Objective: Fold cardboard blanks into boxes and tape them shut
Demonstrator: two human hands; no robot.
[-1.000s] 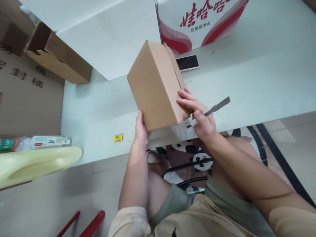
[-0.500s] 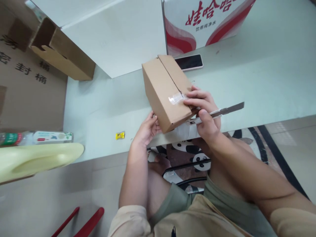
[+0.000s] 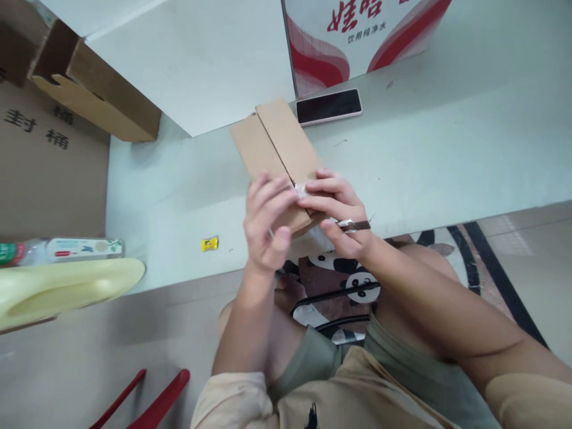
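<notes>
A small brown cardboard box point(image 3: 290, 137) lies at the table's near edge, with a seam along its top and a short strip of clear tape point(image 3: 301, 190) across that seam. Over the box's left near part is my left hand point(image 3: 266, 223), fingers bent and thumb apart, fingertips close to the tape; nothing shows in its grasp. My right hand point(image 3: 344, 205) rests its fingertips on the top beside the tape. Tucked in that same hand is what looks like a utility knife point(image 3: 354, 226), its blade seen nearly edge-on and pointing right.
A phone point(image 3: 328, 107) lies behind the box, before a red-and-white carton point(image 3: 361, 44) and a large white box point(image 3: 192, 65). A yellow wrapped candy point(image 3: 210, 243) sits left. Farther left are an open cardboard box point(image 3: 107, 95) and a pale yellow plastic piece point(image 3: 102, 277).
My left hand has risen from the box's lower left side to its top near the tape. The box has shifted left and tilted, and the knife has turned in my right hand.
</notes>
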